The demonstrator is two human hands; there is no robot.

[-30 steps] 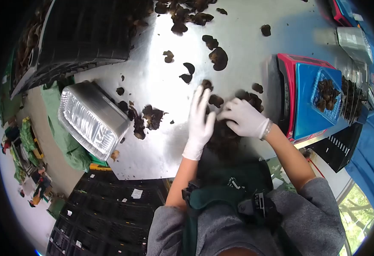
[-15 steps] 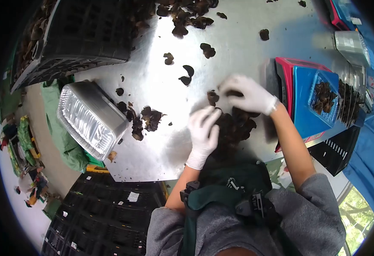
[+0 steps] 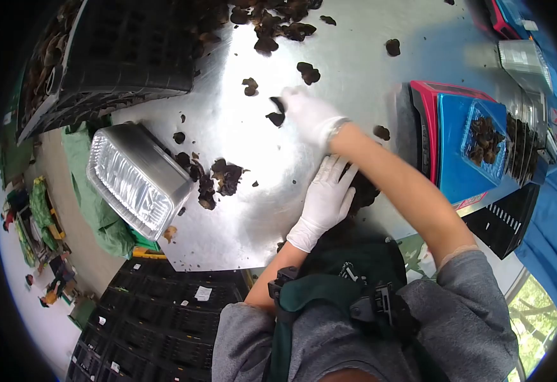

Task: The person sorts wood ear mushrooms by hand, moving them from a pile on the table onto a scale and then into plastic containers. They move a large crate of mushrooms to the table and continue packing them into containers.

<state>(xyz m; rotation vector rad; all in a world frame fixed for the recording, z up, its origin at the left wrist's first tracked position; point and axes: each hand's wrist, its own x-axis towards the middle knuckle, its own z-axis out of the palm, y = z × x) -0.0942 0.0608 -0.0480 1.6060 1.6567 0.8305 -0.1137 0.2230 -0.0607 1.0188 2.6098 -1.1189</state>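
My left hand [image 3: 328, 200], in a white glove, lies with its fingers stretched out at the edge of a pile of dark fungus pieces [image 3: 364, 195] near my body. Part of the pile is hidden by that hand and my right forearm. Reaching across above it, my gloved right hand [image 3: 308, 116] is smeared by motion. Its fingertips are close to a dark curved piece [image 3: 276, 119] on the metal table [image 3: 272, 153]; whether they hold anything cannot be made out.
Stacked clear plastic trays [image 3: 141, 181] lie tilted at the left. A black crate [image 3: 125, 51] stands at the upper left, beside more fungus. At the right, a red-and-blue scale [image 3: 453, 146] carries a filled clear tray [image 3: 484, 141]. Black crates [image 3: 157, 312] are below left.
My right hand has swung left and up from beside the pile towards the curved piece. My left hand has shifted right and slightly down. A single piece now shows right of my right forearm.
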